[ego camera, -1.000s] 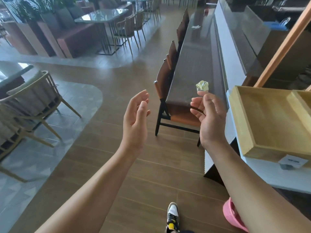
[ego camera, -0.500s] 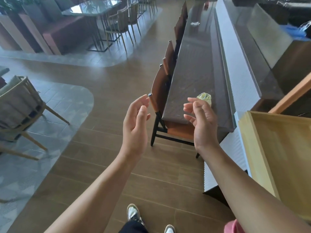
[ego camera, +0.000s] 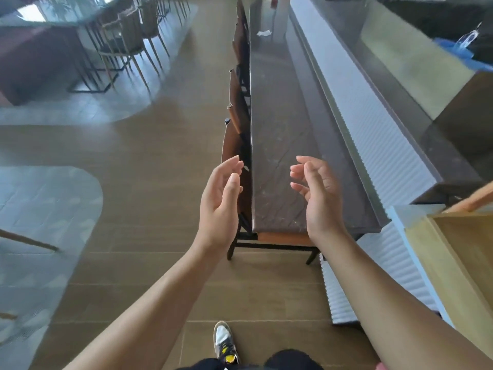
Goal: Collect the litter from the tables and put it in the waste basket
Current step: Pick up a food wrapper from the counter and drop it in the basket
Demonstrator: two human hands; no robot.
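A long dark table [ego camera: 280,116] runs away from me. Both my hands hover over its near end, palms facing each other. My left hand [ego camera: 221,204] is by the table's left edge, fingers straight and relaxed. Above the tabletop, my right hand [ego camera: 317,198] has loosely curled fingers and nothing visible in its palm. No crumpled wad shows near it. A white scrap of litter [ego camera: 264,33] lies far down the table.
Brown chairs [ego camera: 234,145] are tucked along the table's left side. A white ribbed counter wall [ego camera: 373,124] runs along the right, with a wooden tray [ego camera: 458,252] at the near right. More tables and chairs [ego camera: 125,46] stand at the far left across open floor.
I have come closer to the table's near end and both hands now reach over it. The pale green crumpled wad seen beyond my right fingers is no longer in sight.
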